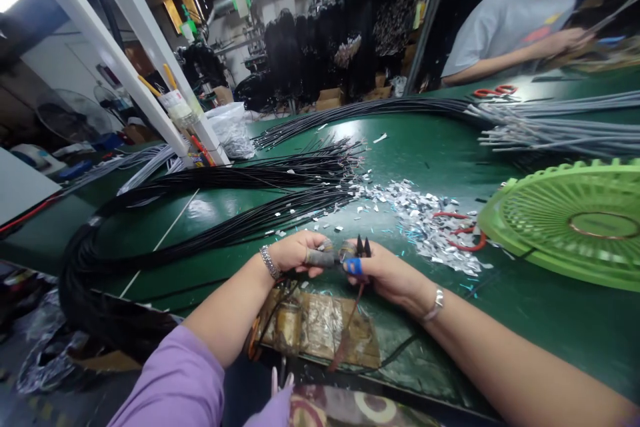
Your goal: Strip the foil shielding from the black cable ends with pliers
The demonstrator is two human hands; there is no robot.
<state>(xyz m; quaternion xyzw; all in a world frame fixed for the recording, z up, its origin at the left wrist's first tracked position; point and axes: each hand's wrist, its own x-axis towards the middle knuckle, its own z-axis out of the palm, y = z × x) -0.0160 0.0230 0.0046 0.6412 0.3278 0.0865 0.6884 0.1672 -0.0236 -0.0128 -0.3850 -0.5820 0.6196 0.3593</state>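
My left hand [303,253], with grey wrapping on its fingers, is closed in a pinch on a thin black cable end. Right against it, fingertips almost touching, my right hand [383,270] is closed too. Blue tape [353,266] covers its thumb. Two black pointed tips [363,246] of a hand tool stick up out of the right fist; the rest of the tool is mostly hidden. Below that fist hangs a reddish-brown strip [345,343]. Under both hands lies a taped brown board [325,327] with a small cylindrical part [289,327].
Bundles of black cables [215,240] curve over the green table [400,147]. White scraps [425,213] lie piled beside red-handled scissors [467,232]. A green fan [575,223] stands at right, grey cables [545,127] behind it. Across the table is another person [515,27].
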